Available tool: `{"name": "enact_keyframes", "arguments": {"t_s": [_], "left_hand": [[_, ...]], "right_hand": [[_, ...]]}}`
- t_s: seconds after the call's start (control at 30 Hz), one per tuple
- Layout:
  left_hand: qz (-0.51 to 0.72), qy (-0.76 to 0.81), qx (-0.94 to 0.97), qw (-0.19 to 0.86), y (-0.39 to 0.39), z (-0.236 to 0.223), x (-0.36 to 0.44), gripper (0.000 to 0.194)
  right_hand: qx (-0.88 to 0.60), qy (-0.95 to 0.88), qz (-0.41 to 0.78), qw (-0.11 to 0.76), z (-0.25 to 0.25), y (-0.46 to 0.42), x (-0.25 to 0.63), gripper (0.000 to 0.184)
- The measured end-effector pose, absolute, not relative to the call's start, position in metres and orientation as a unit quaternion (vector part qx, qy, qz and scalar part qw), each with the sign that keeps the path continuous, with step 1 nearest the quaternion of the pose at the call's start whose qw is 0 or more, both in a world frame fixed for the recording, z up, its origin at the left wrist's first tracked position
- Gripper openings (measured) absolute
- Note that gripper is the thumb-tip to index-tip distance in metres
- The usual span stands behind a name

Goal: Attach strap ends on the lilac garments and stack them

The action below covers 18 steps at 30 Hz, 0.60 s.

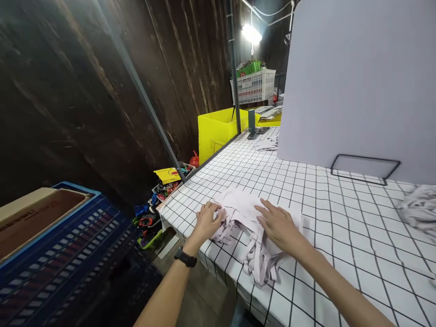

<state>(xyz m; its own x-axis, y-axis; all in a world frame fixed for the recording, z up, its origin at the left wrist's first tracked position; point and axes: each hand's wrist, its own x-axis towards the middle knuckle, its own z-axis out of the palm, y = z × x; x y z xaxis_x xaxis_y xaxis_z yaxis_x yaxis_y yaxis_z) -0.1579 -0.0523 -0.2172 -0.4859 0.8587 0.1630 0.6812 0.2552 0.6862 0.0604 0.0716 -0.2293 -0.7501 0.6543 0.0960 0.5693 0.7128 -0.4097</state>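
touching pale strapped cloth [242,204], left hand [206,222] curled, cannot tell if pinching, right hand [279,227] with fingers spread

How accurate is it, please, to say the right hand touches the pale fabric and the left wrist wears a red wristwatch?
Not quite: the head view shows the left wrist wearing a black wristwatch, with the right hand touching the pale fabric.

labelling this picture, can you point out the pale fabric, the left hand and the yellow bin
Pale fabric [241,205], head view, flat part between the hands.
Left hand [207,222], head view, its back.
Yellow bin [209,131], head view, outer wall.
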Motion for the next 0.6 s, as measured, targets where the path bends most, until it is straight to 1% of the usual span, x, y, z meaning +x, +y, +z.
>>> {"name": "enact_keyframes", "arguments": {"t_s": [0.07,0.2,0.3,0.37,0.4,0.47,0.5,0.57,0.6], "left_hand": [[0.382,0.772,0.487,0.144,-0.047,-0.223,-0.163,0.01],[0.455,0.733,0.466,0.195,-0.054,-0.234,-0.172,0.003],[0.496,0.699,0.466,0.217,-0.065,-0.237,-0.178,0.005],[0.506,0.68,0.48,0.226,-0.072,-0.235,-0.183,0.001],[0.503,0.673,0.493,0.228,-0.076,-0.233,-0.185,0.004],[0.479,0.663,0.531,0.221,-0.088,-0.23,-0.188,0.014],[0.443,0.664,0.568,0.199,-0.095,-0.229,-0.189,0.017],[0.38,0.672,0.618,0.146,-0.112,-0.229,-0.194,0.021],[0.372,0.681,0.623,0.095,-0.118,-0.231,-0.199,0.023]], "right_hand": [[-0.339,-0.918,0.186,0.081,-0.232,0.069,0.052,0.054],[-0.35,-0.915,0.199,0.041,-0.241,0.062,0.054,0.06],[-0.349,-0.914,0.205,0.034,-0.245,0.062,0.053,0.06],[-0.348,-0.913,0.21,0.039,-0.245,0.063,0.049,0.058],[-0.348,-0.912,0.212,0.045,-0.244,0.062,0.048,0.056],[-0.351,-0.909,0.218,0.062,-0.238,0.057,0.048,0.052],[-0.352,-0.907,0.22,0.074,-0.234,0.053,0.05,0.049],[-0.352,-0.903,0.222,0.108,-0.226,0.045,0.06,0.043],[-0.353,-0.9,0.219,0.131,-0.222,0.044,0.069,0.041]]}}
